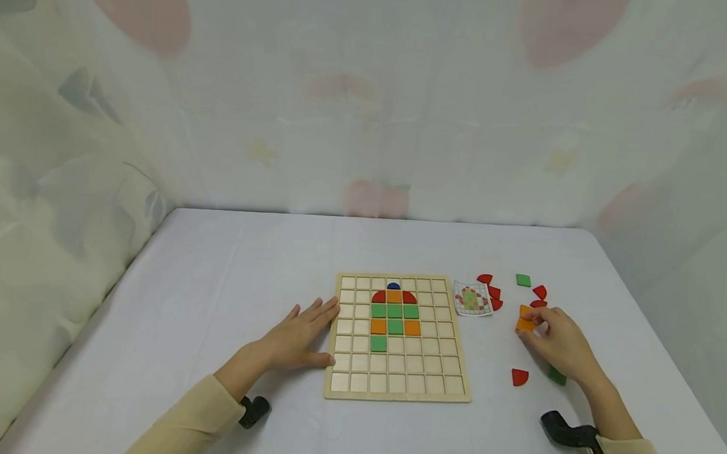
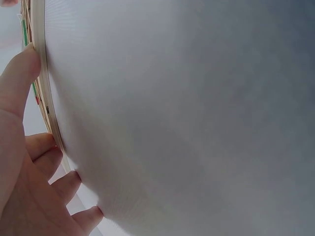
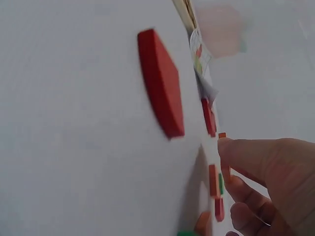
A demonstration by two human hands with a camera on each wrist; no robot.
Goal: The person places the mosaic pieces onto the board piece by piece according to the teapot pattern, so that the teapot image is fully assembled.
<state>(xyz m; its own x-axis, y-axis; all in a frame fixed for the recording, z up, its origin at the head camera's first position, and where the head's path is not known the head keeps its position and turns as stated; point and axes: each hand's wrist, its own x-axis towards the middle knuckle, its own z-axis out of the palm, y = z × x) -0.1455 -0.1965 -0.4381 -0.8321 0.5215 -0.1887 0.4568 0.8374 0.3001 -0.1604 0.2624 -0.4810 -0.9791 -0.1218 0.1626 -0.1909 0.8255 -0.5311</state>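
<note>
My left hand (image 1: pixel 297 339) lies spread at the left edge of a wooden grid board (image 1: pixel 397 398). Its fingertips and thumb touch the rim, as the left wrist view also shows. Green, orange, red and blue tiles fill some cells in the board's middle columns, among them a lone green square (image 1: pixel 378 343) lowest. To the right of the board, my right hand (image 1: pixel 561 345) pinches an orange square tile (image 3: pixel 225 168) between thumb and fingers. In the right wrist view this tile is raised off the table, with another orange tile (image 3: pixel 213 181) close by.
A paper pattern card (image 1: pixel 470 299) lies right of the board, beside several red quarter-circle pieces (image 1: pixel 495 304). A green tile (image 1: pixel 523 280) lies farther back. Nearer the front are a red quarter circle (image 1: pixel 519 377) and a green piece (image 1: pixel 557 376) partly under my right hand.
</note>
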